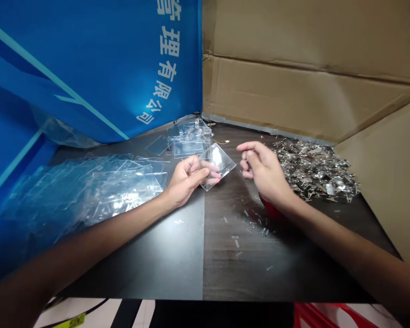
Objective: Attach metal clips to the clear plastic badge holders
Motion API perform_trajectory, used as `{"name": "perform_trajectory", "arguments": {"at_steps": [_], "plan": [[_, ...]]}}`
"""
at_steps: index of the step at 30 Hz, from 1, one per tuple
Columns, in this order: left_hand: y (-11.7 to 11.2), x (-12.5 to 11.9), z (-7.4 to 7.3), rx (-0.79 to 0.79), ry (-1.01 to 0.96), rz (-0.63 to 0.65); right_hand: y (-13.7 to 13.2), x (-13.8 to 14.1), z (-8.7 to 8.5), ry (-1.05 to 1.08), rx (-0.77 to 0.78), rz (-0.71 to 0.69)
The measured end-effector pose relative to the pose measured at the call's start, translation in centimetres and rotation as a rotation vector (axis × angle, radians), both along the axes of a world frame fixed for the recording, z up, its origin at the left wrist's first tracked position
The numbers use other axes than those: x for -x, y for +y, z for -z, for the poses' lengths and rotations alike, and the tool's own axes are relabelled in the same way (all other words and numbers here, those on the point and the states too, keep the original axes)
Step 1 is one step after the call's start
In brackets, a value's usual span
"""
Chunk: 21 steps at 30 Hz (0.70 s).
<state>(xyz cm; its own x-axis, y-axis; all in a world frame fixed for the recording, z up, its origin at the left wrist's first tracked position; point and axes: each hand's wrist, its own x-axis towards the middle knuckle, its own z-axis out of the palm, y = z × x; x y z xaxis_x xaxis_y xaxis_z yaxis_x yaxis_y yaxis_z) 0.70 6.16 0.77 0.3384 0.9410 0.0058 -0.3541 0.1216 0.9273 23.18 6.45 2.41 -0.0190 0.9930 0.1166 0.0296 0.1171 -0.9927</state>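
My left hand (pixel 187 181) grips a clear plastic sleeve (pixel 217 166) by its left edge, with the fingers lying across it. My right hand (pixel 262 167) is just to the right of that sleeve, apart from it, with fingers curled and pinched together. Anything small between them is hidden. Right of this hand lies a heap of small shiny metal clips (pixel 314 171). Left of my left hand is a large pile of clear plastic sleeves (pixel 118 189), and a smaller stack of them (pixel 191 141) stands at the back.
The dark tabletop (pixel 232 259) ends in a front edge near my forearms. A blue printed banner (pixel 89 68) and brown cardboard (pixel 310 68) form walls at the back and sides. A red object (pixel 271 207) shows below my right wrist. Small clear bits (pixel 251 223) are scattered nearby.
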Motion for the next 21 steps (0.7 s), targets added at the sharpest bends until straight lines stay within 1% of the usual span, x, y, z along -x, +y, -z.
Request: {"name": "perform_trajectory", "arguments": {"at_steps": [2,3,4,6,8,9,11,13,14,15,17,19,21], "plan": [[-0.3,0.0,0.0,-0.158,0.068,-0.033,-1.1,1.0,0.7,0.042,0.072,-0.052],[-0.5,0.1,0.0,-0.245,0.109,-0.048,-1.6,1.4,0.9,0.032,0.057,-0.049],[-0.7,0.1,-0.1,-0.334,0.155,-0.065,-2.1,1.8,1.0,-0.025,0.01,-0.045],[-1.1,0.1,-0.2,-0.496,0.273,-0.119,-2.9,2.2,1.1,-0.21,-0.166,-0.004],[-1.2,0.0,0.0,-0.588,0.376,-0.186,-3.4,2.4,1.3,-0.376,-0.395,0.071],[-1.2,0.0,0.2,-0.596,0.4,-0.214,-3.6,2.4,1.4,-0.43,-0.509,0.109],[-1.1,-0.2,0.8,-0.534,0.379,-0.271,-3.7,2.3,1.9,-0.494,-0.704,0.158],[-0.8,-0.2,1.5,-0.427,0.302,-0.342,-3.7,2.2,2.5,-0.536,-0.825,0.176],[-0.7,-0.2,1.7,-0.368,0.253,-0.353,-3.6,2.1,2.8,-0.564,-0.859,0.174],[-0.6,-0.2,1.8,-0.308,0.2,-0.336,-3.6,2.0,3.0,-0.596,-0.879,0.168],[-0.6,-0.1,1.8,-0.219,0.122,-0.213,-3.5,1.8,3.3,-0.666,-0.893,0.146],[-0.6,0.0,1.6,-0.197,0.125,-0.084,-3.4,1.5,3.4,-0.724,-0.892,0.118],[-0.7,0.0,1.3,-0.225,0.174,-0.035,-3.3,1.3,3.4,-0.75,-0.881,0.083]]}}
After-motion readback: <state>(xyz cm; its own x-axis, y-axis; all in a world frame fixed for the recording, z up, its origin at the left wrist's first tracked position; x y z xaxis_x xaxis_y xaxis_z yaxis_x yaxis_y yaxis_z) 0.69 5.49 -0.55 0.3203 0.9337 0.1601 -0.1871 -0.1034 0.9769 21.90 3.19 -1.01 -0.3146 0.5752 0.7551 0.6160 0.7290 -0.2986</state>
